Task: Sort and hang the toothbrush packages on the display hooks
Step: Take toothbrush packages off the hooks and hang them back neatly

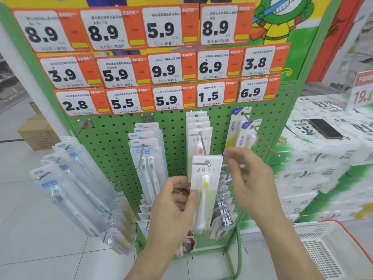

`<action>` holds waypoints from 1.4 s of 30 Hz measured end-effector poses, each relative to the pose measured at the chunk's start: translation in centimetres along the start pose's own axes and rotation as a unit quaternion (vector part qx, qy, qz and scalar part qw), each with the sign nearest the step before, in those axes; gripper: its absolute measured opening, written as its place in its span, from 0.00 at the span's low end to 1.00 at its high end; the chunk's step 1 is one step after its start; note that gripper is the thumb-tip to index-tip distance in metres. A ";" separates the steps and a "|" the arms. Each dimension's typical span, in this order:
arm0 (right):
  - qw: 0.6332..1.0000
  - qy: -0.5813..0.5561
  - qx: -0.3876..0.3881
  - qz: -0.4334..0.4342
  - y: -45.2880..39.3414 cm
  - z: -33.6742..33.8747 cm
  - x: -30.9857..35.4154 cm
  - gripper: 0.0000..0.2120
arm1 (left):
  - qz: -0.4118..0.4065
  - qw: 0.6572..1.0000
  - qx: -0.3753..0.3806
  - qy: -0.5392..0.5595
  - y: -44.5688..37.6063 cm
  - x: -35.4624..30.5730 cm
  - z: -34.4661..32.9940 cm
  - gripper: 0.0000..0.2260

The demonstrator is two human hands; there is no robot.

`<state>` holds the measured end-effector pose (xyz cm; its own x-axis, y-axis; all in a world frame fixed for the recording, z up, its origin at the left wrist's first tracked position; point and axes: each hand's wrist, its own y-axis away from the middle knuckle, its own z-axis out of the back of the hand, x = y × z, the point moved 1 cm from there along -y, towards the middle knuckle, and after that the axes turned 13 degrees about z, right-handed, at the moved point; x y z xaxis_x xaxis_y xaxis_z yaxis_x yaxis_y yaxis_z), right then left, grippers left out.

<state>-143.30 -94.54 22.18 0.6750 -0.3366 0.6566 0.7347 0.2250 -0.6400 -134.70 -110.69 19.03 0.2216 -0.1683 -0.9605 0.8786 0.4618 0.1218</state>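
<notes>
A white toothbrush package (205, 178) with a yellow-bristled brush hangs at the tip of a metal hook (203, 146) on the green pegboard (113, 136). My left hand (173, 207) grips its lower left edge, thumb on the front. My right hand (248, 174) hovers just right of the package top, fingers loosely curled, blurred, holding nothing I can make out. Behind it on the same hook hang several matching packages (198, 126). Blue twin-brush packages (146, 150) fill the hook to the left, and two packages (245, 132) hang on the right hook.
Price tags (167, 100) cover the board's upper part. More clear packages (68, 178) hang on the left side panel. A white-and-orange basket (331, 249) stands at the lower right. A phone (326, 128) lies on stacked tissue packs (323, 168). A cardboard box (38, 132) sits on the floor at left.
</notes>
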 end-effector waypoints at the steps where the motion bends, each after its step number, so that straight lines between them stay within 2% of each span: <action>1: 1.000 0.008 -0.005 0.024 -1.3 0.0 0.1 0.10 | 0.000 1.000 0.005 -0.004 0.0 -0.2 0.0 0.11; 4: 0.994 0.037 0.001 0.098 -4.8 -0.5 0.2 0.12 | -0.014 0.999 0.020 -0.020 -0.3 -0.6 0.1 0.14; 6: 0.989 0.063 0.036 0.128 -6.5 -1.3 0.0 0.15 | -0.020 0.999 0.021 -0.029 -0.5 -0.7 0.2 0.15; 9: 0.983 0.100 0.084 0.131 -8.2 -2.4 -0.5 0.15 | -0.025 0.999 0.016 -0.031 -0.7 -0.8 0.3 0.15; 17: 0.988 0.080 0.073 0.107 -8.7 -1.7 -0.1 0.07 | -0.010 0.999 0.009 -0.034 -1.4 -0.3 0.4 0.11; 26: 0.973 0.128 0.033 0.191 -7.7 -0.8 0.6 0.08 | -0.025 0.999 0.021 -0.031 -1.4 -0.7 0.2 0.07; 33: 0.963 0.151 0.005 0.223 -5.9 0.1 0.7 0.08 | -0.058 0.995 0.010 -0.079 -1.7 -0.5 0.3 0.11; 42: 0.952 0.141 -0.121 0.241 -2.9 1.4 2.3 0.07 | -0.084 0.990 -0.025 -0.109 -1.8 -0.1 0.4 0.16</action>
<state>-143.81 -94.71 26.11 0.8601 -0.4872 0.1513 0.2830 0.2089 -0.9361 -136.14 -111.81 19.03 0.1647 -0.4285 -0.8884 0.8901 0.4527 -0.0534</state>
